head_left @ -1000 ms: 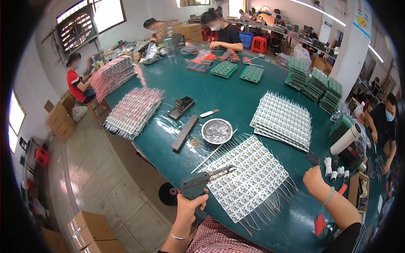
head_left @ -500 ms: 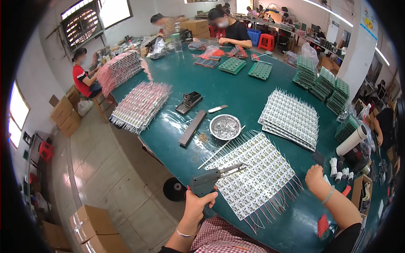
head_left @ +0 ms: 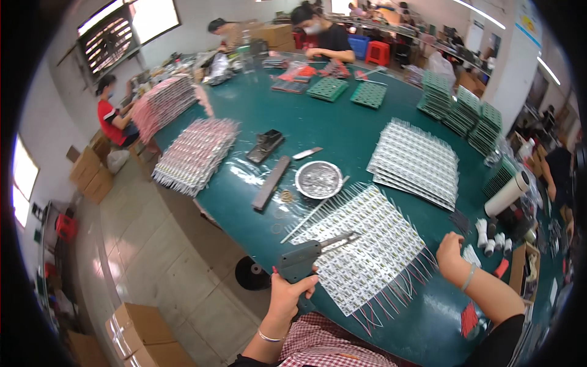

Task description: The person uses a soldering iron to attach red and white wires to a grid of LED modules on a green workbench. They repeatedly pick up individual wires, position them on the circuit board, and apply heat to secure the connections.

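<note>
The left hand (head_left: 287, 296) is closed around the handle of one grey pistol-shaped tool (head_left: 306, 260), its metal tip lying on the near white sheet of small parts (head_left: 367, 244) on the green table (head_left: 342, 131). The right hand (head_left: 451, 257) rests curled at that sheet's right edge; whether it grips anything cannot be told. One round metal bowl (head_left: 318, 180) sits just beyond, and a second white stack (head_left: 416, 162) lies farther right.
</note>
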{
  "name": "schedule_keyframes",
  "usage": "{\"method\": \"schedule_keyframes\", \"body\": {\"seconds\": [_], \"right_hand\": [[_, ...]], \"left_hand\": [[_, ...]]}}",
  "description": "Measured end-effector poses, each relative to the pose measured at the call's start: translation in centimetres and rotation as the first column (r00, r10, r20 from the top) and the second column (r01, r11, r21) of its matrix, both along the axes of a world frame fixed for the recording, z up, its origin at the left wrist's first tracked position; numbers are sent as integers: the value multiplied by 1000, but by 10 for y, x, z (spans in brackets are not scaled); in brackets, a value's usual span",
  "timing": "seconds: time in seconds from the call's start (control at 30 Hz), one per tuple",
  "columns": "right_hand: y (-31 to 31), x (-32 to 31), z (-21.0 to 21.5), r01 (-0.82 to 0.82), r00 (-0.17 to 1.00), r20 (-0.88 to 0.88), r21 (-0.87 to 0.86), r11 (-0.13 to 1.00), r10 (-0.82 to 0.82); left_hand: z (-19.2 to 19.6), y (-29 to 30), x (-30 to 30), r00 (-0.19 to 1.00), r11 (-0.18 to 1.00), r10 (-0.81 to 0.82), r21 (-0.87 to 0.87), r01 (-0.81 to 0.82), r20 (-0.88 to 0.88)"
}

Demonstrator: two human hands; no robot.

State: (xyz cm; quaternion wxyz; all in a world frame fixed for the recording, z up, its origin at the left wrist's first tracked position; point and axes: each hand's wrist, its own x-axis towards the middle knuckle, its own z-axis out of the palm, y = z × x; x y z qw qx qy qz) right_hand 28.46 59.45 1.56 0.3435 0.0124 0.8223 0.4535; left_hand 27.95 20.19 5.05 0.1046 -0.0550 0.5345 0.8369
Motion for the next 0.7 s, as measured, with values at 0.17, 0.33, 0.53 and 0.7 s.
{"method": "schedule_keyframes", "body": {"seconds": [0.17,0.33,0.53,0.7], "right_hand": [[3,6,-13,-32,998,-52,104,994,37],[9,15,-26,-73,997,-36,-24,997,72],[11,14,1,-44,981,-192,-243,969,-4],[15,18,20,-137,927,-372,-427,894,-35]], "left_hand": [[0,12,-1,1000,1000,-13,5,13,-11],[6,26,-1,999,1000,-22,1,22,-27],[11,32,-5,999,999,-36,-20,35,-10],[34,52,-5,997,996,-72,-57,70,-37]]}}
